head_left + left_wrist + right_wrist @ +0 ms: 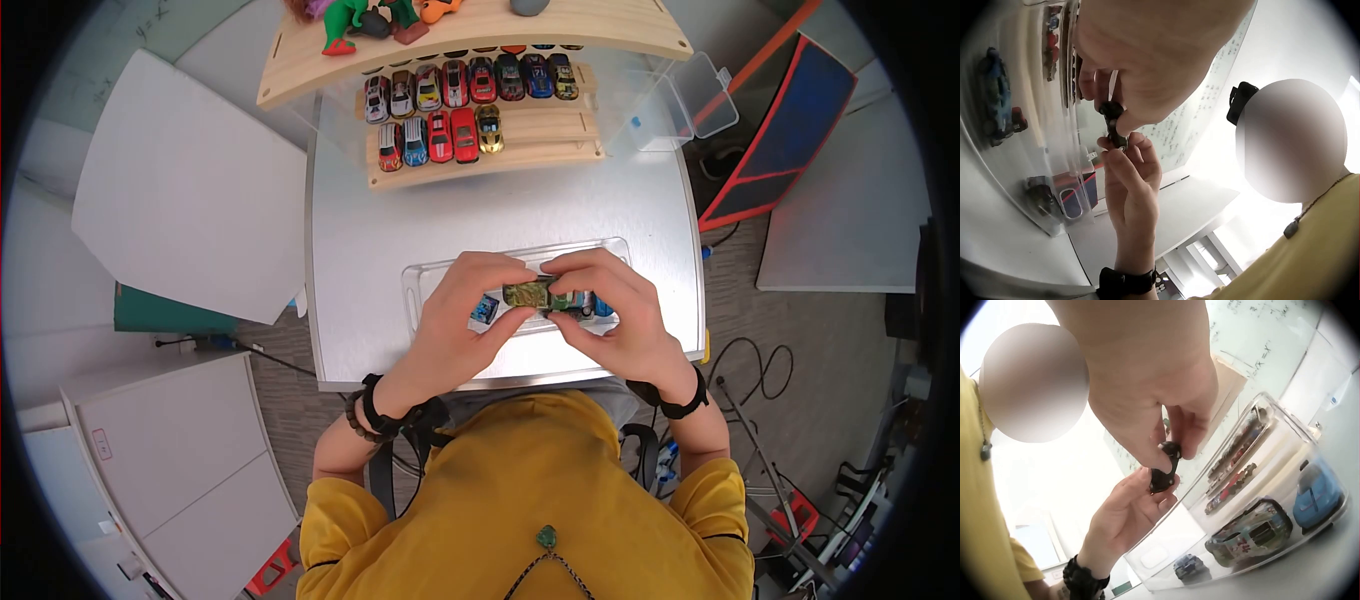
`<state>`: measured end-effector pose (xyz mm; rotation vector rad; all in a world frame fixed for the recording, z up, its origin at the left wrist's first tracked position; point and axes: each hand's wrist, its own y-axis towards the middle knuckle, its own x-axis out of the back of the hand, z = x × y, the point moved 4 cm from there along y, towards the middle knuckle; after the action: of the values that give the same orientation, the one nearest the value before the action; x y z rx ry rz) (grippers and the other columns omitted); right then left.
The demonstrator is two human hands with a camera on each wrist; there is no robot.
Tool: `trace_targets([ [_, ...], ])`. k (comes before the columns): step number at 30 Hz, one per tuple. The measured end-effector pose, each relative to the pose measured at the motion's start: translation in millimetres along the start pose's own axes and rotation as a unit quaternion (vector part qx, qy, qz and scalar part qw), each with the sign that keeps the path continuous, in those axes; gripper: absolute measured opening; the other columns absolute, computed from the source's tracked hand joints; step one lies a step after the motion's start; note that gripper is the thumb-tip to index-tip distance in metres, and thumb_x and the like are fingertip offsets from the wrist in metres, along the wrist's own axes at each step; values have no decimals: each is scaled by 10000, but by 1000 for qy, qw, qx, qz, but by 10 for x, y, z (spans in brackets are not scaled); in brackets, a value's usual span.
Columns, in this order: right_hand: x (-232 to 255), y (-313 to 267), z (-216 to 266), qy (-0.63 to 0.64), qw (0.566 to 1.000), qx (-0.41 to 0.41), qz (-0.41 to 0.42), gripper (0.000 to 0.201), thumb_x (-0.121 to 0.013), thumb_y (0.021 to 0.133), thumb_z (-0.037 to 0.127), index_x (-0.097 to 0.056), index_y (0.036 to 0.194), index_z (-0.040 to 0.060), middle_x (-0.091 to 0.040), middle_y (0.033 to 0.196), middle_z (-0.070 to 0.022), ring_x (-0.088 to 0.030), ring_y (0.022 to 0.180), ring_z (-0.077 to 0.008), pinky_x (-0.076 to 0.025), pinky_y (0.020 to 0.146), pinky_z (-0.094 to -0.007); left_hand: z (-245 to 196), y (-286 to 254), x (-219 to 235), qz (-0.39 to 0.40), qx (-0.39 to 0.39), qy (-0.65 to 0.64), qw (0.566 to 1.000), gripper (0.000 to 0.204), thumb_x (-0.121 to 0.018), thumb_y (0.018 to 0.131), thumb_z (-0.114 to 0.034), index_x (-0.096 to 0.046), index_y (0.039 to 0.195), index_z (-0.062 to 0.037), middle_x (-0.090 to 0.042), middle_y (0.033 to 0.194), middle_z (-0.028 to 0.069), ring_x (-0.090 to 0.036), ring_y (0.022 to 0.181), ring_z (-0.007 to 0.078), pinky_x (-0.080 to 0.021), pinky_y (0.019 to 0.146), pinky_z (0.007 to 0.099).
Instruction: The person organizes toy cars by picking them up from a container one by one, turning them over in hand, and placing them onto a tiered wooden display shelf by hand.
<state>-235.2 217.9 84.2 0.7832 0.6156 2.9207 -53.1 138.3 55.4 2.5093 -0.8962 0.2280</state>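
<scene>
A small toy car (526,293), green and yellowish on top in the head view, is held up over a clear plastic tray (415,285). My left hand (460,305) pinches its left end between thumb and fingertips. At the other end my right hand (620,310) grips it the same way. Both wrist views show the car dark, with its underside partly covered by fingers. Inside the tray lie a bright blue toy car (1317,495), a patterned multicoloured toy car (1250,534) and a smaller dark blue toy car (1188,567).
Beyond the tray, a wooden tiered rack (540,170) carries rows of toy cars. Toy figures (345,25) stand on its upper shelf (560,30). A clear lidded box (665,110) sits at the table's back right. The silver table's (360,240) front edge is close to my body.
</scene>
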Motion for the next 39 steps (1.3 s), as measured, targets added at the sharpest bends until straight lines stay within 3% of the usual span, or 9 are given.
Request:
trace_targets([
  [2,-12,-8,-21,41,998,-30,30,369,-770,830,-38,-665,1180,15,-704,1159,-148,-710,1027,-308,-583,872,-366,14,-11,-26,22,-9,-23,999,421,-800,854,23,-649,1240,-51,-689,1200,103,-646,1103,265,-539,925,350],
  [6,28,-17,-29,47,997,-37,42,439,-778,824,-29,-668,1246,19,-707,1190,-155,-716,1027,-303,-582,878,-366,4,-37,-6,19,1,-33,999,428,-791,852,47,-643,1240,-54,-663,1213,106,-639,1148,266,-541,947,353],
  [9,48,-14,-22,55,996,-41,52,478,-791,817,-37,-665,1275,18,-713,1188,-151,-720,1006,-279,-582,865,-351,69,-63,-17,26,29,-72,997,510,-748,864,112,-535,1311,-12,-573,1295,140,-605,1286,281,-530,1033,368],
  [11,48,-13,-16,83,993,-55,61,517,-808,805,-47,-660,1297,14,-705,1200,-139,-707,974,-242,-578,836,-332,75,-45,-53,3,18,-203,979,564,-720,872,139,-473,1355,-15,-527,1296,135,-585,1307,273,-530,1051,381],
  [15,26,-10,44,89,992,-61,64,606,-825,795,-52,-636,1367,16,-672,1175,-117,-675,928,-202,-571,809,-320,89,-54,-50,17,27,-277,960,496,-664,936,116,-452,1368,-2,-518,1353,136,-577,1282,248,-511,1060,406],
  [20,-67,-38,84,84,994,-64,35,765,-862,764,-37,-573,1468,33,-563,1097,-83,-631,893,-176,-552,785,-309,84,-59,-73,33,94,-385,918,424,-578,1000,89,-426,1386,1,-530,1405,156,-547,1341,242,-487,1107,407],
  [24,-135,-56,-7,49,997,-64,12,787,-871,752,-36,-563,1473,35,-553,1100,-85,-631,894,-178,-547,771,-306,109,-60,-128,34,101,-370,923,446,-576,1004,80,-421,1413,-4,-532,1457,183,-534,1363,258,-492,1095,408],
  [33,-244,-63,-254,43,996,-75,-14,789,-879,735,-39,-566,1456,30,-619,1015,-96,-638,803,-190,-552,724,-316,191,-67,-170,7,171,-302,938,452,-572,1032,41,-452,1468,24,-594,1371,140,-604,1254,197,-505,1070,371],
  [39,-254,-41,-261,32,996,-79,-11,771,-858,760,-44,-557,1467,20,-624,954,-90,-635,760,-168,-550,680,-297,184,-32,-182,9,152,-278,948,546,-697,965,42,-483,1467,18,-655,1262,117,-644,1172,180,-532,1021,340],
])
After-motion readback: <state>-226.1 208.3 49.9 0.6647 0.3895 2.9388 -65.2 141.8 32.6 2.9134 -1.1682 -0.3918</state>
